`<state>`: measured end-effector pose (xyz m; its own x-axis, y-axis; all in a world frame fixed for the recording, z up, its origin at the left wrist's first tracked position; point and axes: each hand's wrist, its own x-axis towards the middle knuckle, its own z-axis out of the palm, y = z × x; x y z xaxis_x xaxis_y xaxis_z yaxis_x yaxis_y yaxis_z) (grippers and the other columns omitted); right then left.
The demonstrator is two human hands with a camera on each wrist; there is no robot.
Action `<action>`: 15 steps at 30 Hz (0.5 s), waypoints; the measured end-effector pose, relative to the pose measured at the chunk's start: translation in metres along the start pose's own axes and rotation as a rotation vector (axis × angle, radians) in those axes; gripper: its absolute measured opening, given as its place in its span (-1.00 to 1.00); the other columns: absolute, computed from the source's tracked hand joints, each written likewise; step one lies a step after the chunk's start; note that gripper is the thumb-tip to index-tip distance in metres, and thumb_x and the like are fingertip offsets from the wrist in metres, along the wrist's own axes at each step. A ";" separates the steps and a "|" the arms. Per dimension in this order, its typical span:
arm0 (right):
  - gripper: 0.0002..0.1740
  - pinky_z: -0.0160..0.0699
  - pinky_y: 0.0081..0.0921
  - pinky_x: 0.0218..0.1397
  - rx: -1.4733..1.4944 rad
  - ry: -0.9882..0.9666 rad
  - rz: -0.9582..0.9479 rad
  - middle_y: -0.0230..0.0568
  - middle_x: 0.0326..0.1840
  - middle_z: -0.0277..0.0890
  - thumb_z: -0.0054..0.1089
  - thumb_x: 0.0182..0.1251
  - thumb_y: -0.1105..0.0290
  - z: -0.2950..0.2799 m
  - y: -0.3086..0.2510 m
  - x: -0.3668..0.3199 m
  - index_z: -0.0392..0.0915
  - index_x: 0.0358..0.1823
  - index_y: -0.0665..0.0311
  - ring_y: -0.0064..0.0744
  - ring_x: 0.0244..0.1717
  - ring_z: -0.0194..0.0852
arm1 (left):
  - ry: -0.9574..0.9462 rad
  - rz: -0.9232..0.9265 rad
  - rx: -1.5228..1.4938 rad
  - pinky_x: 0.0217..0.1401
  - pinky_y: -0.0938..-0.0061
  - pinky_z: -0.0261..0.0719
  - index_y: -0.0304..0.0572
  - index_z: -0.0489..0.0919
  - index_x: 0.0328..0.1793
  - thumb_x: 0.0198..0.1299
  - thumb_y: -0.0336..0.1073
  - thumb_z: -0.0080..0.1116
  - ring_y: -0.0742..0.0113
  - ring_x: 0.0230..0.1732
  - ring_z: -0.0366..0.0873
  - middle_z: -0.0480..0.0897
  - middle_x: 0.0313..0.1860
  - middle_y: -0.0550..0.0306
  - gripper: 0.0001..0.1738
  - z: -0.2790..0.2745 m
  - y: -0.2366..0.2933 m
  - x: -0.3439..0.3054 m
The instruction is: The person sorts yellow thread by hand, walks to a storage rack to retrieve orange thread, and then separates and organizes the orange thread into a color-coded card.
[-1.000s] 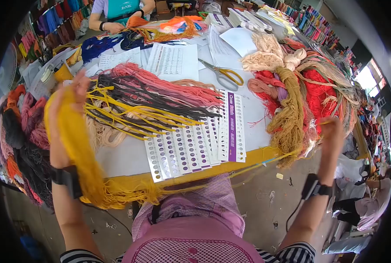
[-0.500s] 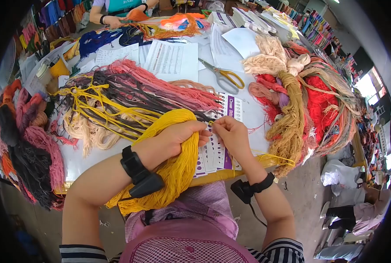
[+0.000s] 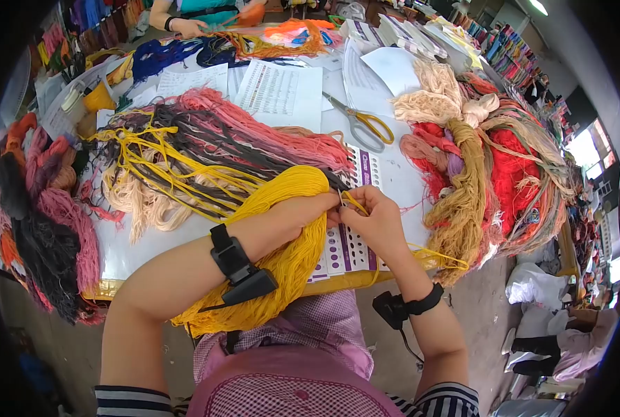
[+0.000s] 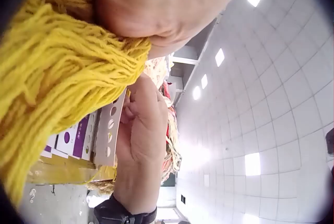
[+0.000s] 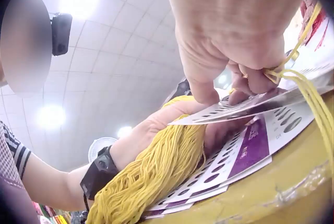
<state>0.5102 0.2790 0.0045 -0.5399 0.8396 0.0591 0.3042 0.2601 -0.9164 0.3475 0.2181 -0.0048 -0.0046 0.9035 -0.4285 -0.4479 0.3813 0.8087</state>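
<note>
A thick skein of yellow thread (image 3: pixel 297 182) hangs over my left hand (image 3: pixel 303 213) and down past the wrist. Under the skein, the left fingers grip a white punched card (image 5: pixel 206 115) at its holes, its edge tilted up off the other cards. Opposite, my right hand (image 3: pixel 378 221) pinches a few yellow strands (image 5: pixel 311 97) close above that card. Both hands' fingertips meet at the card's far end, partly hidden from the head view. Dark, pink and yellow threads (image 3: pixel 230 142) fan out from the cards to the left.
Scissors (image 3: pixel 367 128) lie beyond the hands, beside printed sheets (image 3: pixel 280 90). Tan skeins (image 3: pixel 456 191) and red skeins (image 3: pixel 511 163) heap at the right, dark and pink ones (image 3: pixel 38 215) at the left. Another person's hand (image 3: pixel 184 26) works across the table.
My hands, apart a second ago with the yellow skein swinging on the left one, have come together over the cards. Since half a second ago, the right has drawn up a yellow loop.
</note>
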 end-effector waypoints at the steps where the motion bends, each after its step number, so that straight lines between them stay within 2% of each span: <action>1: -0.70 0.54 -0.59 -0.25 -0.003 0.020 -0.001 -0.23 -0.40 0.62 0.31 0.03 0.40 0.000 0.002 0.001 0.58 -0.21 0.43 -0.58 -0.38 0.54 | -0.036 0.050 0.010 -0.26 0.55 0.57 -0.19 0.56 -0.08 0.26 -0.24 0.19 0.48 -0.33 0.55 0.62 -0.24 0.14 -0.79 -0.002 0.000 0.000; 5: -0.66 0.55 -0.60 -0.26 0.020 0.012 0.017 -0.23 -0.38 0.63 0.31 0.03 0.39 -0.001 0.004 0.004 0.57 -0.18 0.45 -0.58 -0.38 0.55 | 0.023 0.068 0.062 -0.22 0.55 0.57 -0.20 0.56 -0.10 0.24 -0.27 0.16 0.46 -0.32 0.55 0.62 -0.27 0.12 -0.81 -0.016 0.021 -0.018; 7: -0.60 0.55 -0.55 -0.30 -0.051 0.004 0.007 -0.21 -0.41 0.61 0.36 0.00 0.35 0.001 0.013 0.006 0.55 -0.13 0.41 -0.51 -0.42 0.56 | 0.071 -0.020 -0.076 -0.25 0.56 0.56 -0.19 0.56 -0.10 0.22 -0.32 0.12 0.45 -0.37 0.55 0.63 -0.31 0.12 -0.83 -0.022 0.043 -0.028; 8: -0.60 0.55 -0.55 -0.30 -0.054 0.006 0.008 -0.21 -0.41 0.61 0.36 0.00 0.35 0.001 0.008 0.004 0.55 -0.13 0.41 -0.51 -0.42 0.56 | -0.095 0.021 -0.171 -0.34 0.57 0.55 -0.17 0.57 -0.06 0.18 -0.32 0.11 0.46 -0.43 0.53 0.61 -0.39 0.16 -0.79 -0.025 0.049 -0.027; 9: -0.57 0.55 -0.50 -0.30 -0.175 0.011 0.022 -0.19 -0.42 0.59 0.40 -0.03 0.33 0.004 0.000 0.002 0.54 -0.13 0.37 -0.43 -0.42 0.57 | -0.094 0.023 -0.179 -0.34 0.57 0.55 -0.17 0.57 -0.06 0.18 -0.32 0.11 0.46 -0.43 0.53 0.61 -0.39 0.16 -0.79 -0.024 0.051 -0.025; 10: -0.54 0.55 -0.45 -0.30 -0.297 0.014 0.033 -0.17 -0.42 0.58 0.44 -0.07 0.32 0.006 -0.005 0.002 0.53 -0.12 0.34 -0.35 -0.42 0.58 | -0.178 -0.010 -0.064 -0.37 0.57 0.54 -0.16 0.57 -0.04 0.17 -0.30 0.12 0.47 -0.46 0.52 0.60 -0.42 0.17 -0.76 -0.021 0.051 -0.023; 12: -0.52 0.54 -0.41 -0.29 -0.314 0.070 -0.002 -0.16 -0.41 0.57 0.47 -0.11 0.31 0.011 -0.003 0.001 0.52 -0.13 0.31 -0.28 -0.40 0.57 | -0.286 -0.099 0.104 -0.42 0.61 0.49 -0.17 0.57 0.03 0.18 -0.25 0.15 0.50 -0.48 0.51 0.57 -0.47 0.21 -0.69 -0.012 0.043 -0.018; 13: -0.49 0.53 -0.36 -0.28 -0.321 0.136 -0.034 -0.14 -0.41 0.55 0.50 -0.15 0.29 0.014 0.000 0.000 0.51 -0.13 0.28 -0.21 -0.38 0.57 | -0.282 -0.096 0.094 -0.42 0.61 0.49 -0.17 0.57 0.03 0.18 -0.25 0.15 0.50 -0.48 0.51 0.57 -0.47 0.21 -0.69 -0.006 0.032 -0.011; 15: -0.50 0.53 -0.33 -0.26 -0.311 0.140 -0.053 -0.12 -0.35 0.56 0.51 -0.19 0.30 0.013 0.002 0.001 0.51 -0.16 0.26 -0.17 -0.33 0.58 | -0.216 -0.095 0.448 -0.42 0.64 0.45 -0.18 0.57 0.04 0.20 -0.23 0.16 0.52 -0.48 0.50 0.56 -0.48 0.23 -0.68 0.011 0.029 -0.012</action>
<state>0.4996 0.2740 -0.0025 -0.4549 0.8728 0.1770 0.5152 0.4201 -0.7471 0.3446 0.2205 0.0283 0.2234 0.8627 -0.4537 -0.0095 0.4673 0.8840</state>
